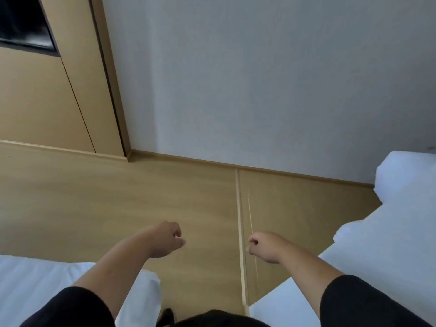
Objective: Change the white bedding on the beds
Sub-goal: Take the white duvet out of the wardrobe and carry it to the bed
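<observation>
we're standing on the wood floor [118, 204], grey wall [259, 79] ahead. white bedding [389, 232] covers beds on either side of that floor. left hand [165, 240] and right hand [265, 247] hang loosely curled above it, holding nothing.
</observation>
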`<state>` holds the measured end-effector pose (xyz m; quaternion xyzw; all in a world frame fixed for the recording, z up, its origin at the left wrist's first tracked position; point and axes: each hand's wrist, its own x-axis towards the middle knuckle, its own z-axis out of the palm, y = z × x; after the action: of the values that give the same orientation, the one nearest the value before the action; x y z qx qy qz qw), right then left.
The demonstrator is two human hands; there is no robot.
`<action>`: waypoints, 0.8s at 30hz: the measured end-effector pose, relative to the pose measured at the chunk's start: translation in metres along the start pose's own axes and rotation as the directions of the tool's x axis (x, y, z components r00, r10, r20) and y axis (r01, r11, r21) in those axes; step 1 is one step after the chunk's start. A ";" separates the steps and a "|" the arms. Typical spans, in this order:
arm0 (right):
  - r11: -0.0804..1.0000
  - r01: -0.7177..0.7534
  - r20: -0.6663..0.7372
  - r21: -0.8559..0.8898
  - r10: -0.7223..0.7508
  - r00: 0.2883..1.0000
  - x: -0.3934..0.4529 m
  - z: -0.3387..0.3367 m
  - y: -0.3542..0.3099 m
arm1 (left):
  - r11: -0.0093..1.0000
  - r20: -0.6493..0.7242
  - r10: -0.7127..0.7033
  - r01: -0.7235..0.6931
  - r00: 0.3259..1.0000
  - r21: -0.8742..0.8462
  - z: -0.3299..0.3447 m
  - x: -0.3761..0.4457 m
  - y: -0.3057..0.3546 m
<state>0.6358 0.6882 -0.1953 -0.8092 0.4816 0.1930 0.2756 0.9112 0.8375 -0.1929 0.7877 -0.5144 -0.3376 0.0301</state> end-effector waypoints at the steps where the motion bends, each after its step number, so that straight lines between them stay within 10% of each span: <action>1: 1.000 -0.006 0.006 0.002 0.006 1.000 0.020 -0.013 -0.003 | 0.999 0.021 0.025 -0.026 0.999 0.046 -0.017 0.024 0.001; 24: 0.836 -0.274 -0.043 0.476 0.333 0.942 0.302 -0.305 0.176 | 0.849 0.263 0.279 -0.365 0.924 0.383 -0.245 0.480 0.276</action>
<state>0.6337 0.2239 -0.1796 -0.6434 0.6520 0.0631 0.3962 0.9478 0.2360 -0.1354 0.6397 -0.7010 -0.2840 -0.1368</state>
